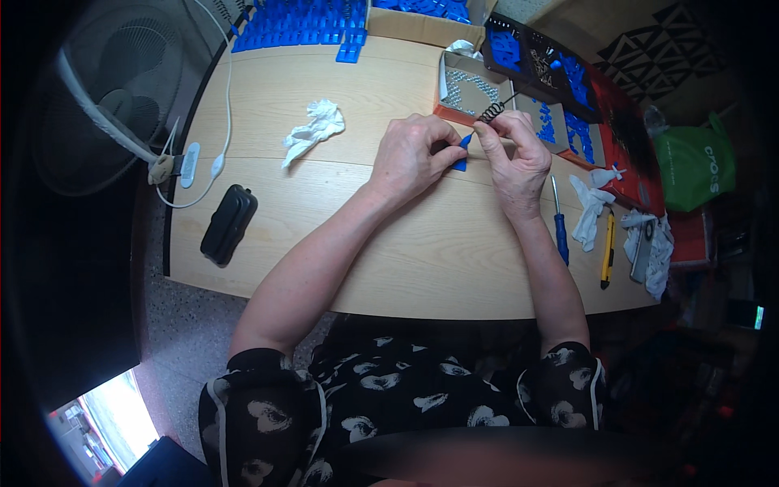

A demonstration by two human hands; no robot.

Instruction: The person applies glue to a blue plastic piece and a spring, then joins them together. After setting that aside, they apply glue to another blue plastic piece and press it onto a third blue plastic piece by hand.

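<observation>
Near the table's far middle, my left hand (415, 152) pinches a small blue plastic part (460, 163) between thumb and fingers. My right hand (516, 158) is closed on a dark coil spring (492, 112), whose straight wire end sticks out up and to the right. The two hands are close together, with the blue part between them. Whether the spring touches the blue part is hidden by my fingers. Just beyond my hands stands an open cardboard box (445, 112) holding many small shiny metal pieces.
Rows of blue parts (300, 24) stand at the far left. A black compartment tray (519, 69) holds blue pieces. Right of my forearm lie a screwdriver (560, 227), a yellow cutter (608, 252) and crumpled tissues (589, 211). Left are a tissue (315, 132), a black case (230, 225) and a cable (229, 105).
</observation>
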